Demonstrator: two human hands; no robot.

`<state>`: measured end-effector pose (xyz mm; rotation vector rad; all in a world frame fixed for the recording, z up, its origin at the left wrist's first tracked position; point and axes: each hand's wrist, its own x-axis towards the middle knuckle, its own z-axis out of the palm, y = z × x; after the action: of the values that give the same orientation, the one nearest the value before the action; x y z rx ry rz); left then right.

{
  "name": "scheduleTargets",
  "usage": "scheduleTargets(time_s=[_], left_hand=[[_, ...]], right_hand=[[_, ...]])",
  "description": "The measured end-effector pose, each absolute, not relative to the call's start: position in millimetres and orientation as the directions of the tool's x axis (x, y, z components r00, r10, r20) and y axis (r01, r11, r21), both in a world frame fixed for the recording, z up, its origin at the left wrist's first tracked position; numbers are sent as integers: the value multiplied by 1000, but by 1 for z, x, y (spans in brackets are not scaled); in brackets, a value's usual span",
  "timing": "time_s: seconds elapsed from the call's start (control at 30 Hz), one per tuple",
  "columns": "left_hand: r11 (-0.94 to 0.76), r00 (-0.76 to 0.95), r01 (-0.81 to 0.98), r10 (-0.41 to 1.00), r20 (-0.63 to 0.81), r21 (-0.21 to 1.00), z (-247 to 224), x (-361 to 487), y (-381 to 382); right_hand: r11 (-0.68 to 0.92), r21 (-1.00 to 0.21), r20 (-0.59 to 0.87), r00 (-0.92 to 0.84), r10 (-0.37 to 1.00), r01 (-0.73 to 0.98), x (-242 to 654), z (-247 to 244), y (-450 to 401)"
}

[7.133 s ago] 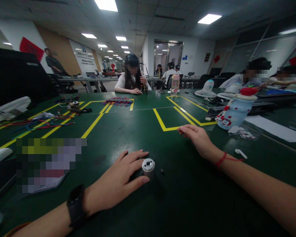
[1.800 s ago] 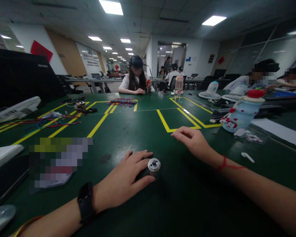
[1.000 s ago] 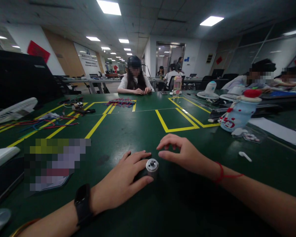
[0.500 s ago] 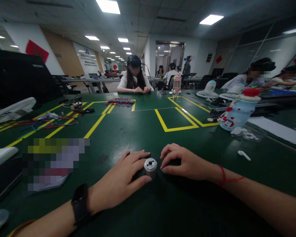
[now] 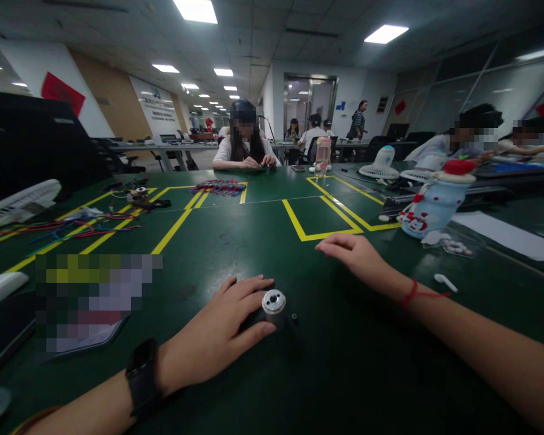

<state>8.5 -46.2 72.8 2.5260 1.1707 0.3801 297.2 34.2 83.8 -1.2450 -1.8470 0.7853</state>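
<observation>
A short silver metal cylinder (image 5: pixel 274 307), with holes in its top face, stands upright on the green table (image 5: pixel 236 251). My left hand (image 5: pixel 226 326) rests on the table with its thumb and index finger around the cylinder's left side, the other fingers spread. Just right of the cylinder lies a tiny dark ring-like part (image 5: pixel 294 316), too small to name. My right hand (image 5: pixel 351 254) hovers farther off, near the yellow tape outline (image 5: pixel 330 234). Its fingers are loosely bent and point left; nothing shows in them, though the thumb is mostly hidden.
At right are a blue bottle (image 5: pixel 437 205) with a red lid ornament, a plastic bag (image 5: pixel 448 244) and a white earbud (image 5: pixel 445 282). Red and blue wires (image 5: pixel 86 223) lie at left. A person (image 5: pixel 247 142) sits across the table.
My right hand has moved away from the cylinder, forward and right. The tiny part beside the cylinder is now visible. My left hand stays at the cylinder.
</observation>
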Motion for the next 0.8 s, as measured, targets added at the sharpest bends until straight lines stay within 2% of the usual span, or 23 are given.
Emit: scheduleTargets(time_s=[0.1,0.23,0.3,0.37,0.47,0.53,0.6,0.7,0.8], left_hand=[[-613,629,677,769,110,408,73,7,-48],[-610,630,684,770,98,399,76,8,-53],[-605,627,691,774,89,396,79,8,-56],[-605,627,690,774,90,397,83,5,-59],[-613,633,682,768,99,399,85,1,-62],[-617,635,679,766,105,398,84,-2,-63],[-619,634,679,766,109,395,83,-5,-63],[-621,631,680,766,120,390,83,-9,-64],[-634,636,669,759,144,389,83,-13,-64]], right_hand=[[261,-808,260,-78,963,528,316,73,58],[280,-770,261,-118,958,574,321,69,57],[323,-742,252,-201,946,587,311,77,42],[401,-721,222,-360,906,564,294,88,21],[597,-660,172,-681,712,457,267,98,-9],[695,-593,170,-781,601,407,254,100,-21],[695,-608,224,-757,614,385,244,100,-27],[628,-711,362,-602,712,315,230,104,-30],[643,-712,420,-563,711,281,215,112,-33]])
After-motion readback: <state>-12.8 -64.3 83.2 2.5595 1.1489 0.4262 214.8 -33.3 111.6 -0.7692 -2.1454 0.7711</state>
